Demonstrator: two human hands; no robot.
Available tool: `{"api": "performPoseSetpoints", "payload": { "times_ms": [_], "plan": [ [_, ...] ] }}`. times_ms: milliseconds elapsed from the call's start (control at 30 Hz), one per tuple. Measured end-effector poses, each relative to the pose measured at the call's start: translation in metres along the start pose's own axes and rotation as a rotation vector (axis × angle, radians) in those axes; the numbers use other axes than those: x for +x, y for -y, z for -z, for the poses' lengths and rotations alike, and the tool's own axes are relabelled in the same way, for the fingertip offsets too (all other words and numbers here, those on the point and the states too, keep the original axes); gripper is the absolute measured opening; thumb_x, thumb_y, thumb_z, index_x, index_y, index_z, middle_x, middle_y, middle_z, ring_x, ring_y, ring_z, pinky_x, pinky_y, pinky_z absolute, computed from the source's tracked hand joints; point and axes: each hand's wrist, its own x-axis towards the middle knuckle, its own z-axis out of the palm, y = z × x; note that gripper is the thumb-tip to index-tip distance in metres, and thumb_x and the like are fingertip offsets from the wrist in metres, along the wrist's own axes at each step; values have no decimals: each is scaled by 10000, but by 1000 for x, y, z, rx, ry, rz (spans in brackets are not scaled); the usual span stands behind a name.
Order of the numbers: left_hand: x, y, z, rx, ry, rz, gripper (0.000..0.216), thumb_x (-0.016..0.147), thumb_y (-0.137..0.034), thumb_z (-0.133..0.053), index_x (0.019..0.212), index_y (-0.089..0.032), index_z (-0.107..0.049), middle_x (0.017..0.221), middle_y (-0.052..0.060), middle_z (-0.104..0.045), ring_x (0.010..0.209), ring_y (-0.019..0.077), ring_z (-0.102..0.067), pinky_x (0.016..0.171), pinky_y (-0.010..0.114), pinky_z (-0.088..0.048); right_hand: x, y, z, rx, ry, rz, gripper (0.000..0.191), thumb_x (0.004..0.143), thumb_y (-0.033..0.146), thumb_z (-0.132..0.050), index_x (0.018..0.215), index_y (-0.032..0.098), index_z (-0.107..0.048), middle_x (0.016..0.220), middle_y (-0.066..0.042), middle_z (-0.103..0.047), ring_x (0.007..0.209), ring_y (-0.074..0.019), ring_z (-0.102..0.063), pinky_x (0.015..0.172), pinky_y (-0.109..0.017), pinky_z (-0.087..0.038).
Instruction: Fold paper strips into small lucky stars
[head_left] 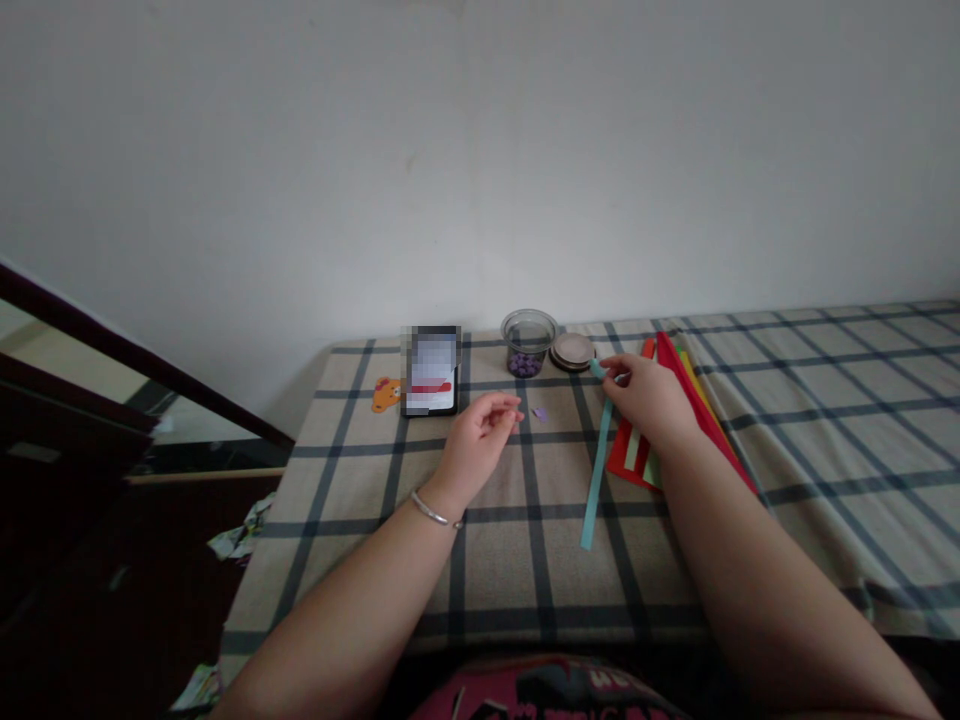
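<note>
My right hand point(646, 395) pinches the top end of a long light-blue paper strip point(597, 478) that runs down the checked cloth toward me. Beneath that hand lies a stack of red, yellow and green paper strips point(684, 398). My left hand point(484, 432), with a silver bangle on the wrist, hovers just above the cloth with its fingers loosely curled and nothing visible in them. A tiny purple folded piece point(539, 413) lies just right of its fingertips.
A clear plastic jar point(529, 343) holding purple pieces stands at the back by the wall, its lid point(573, 350) beside it. A phone point(431, 370) and an orange bear sticker point(386, 394) lie at the left. The checked cloth point(825, 420) extends right; the table edge drops off left.
</note>
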Motion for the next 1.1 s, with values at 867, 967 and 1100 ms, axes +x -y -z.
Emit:
{"api": "performPoseSetpoints", "payload": {
  "times_ms": [867,967,1100],
  "plan": [
    [2,0,0,213,-33,-90,161,885,-326,-501,948,-185,-543,886,36,-592,772,138,-608,727,277,-508,-31,53,-25,602,400,292,108,771,244,-590,855,184,-621,770,-22,-674,682,-146,-627,627,-254,-494],
    [1,-3,-1,222,-46,-125,127,890,-295,-490,928,-189,-548,894,31,-591,804,136,-604,744,268,-507,-30,55,-20,543,419,257,181,810,282,-554,911,182,-666,815,-42,-710,732,-167,-644,677,-275,-493],
    [2,-6,-2,115,-92,-75,118,870,-281,-515,923,-183,-554,886,31,-599,774,131,-616,725,264,-516,-30,57,-16,464,436,213,200,809,294,-553,863,192,-716,836,-47,-734,781,-203,-660,691,-293,-481]
  ]
}}
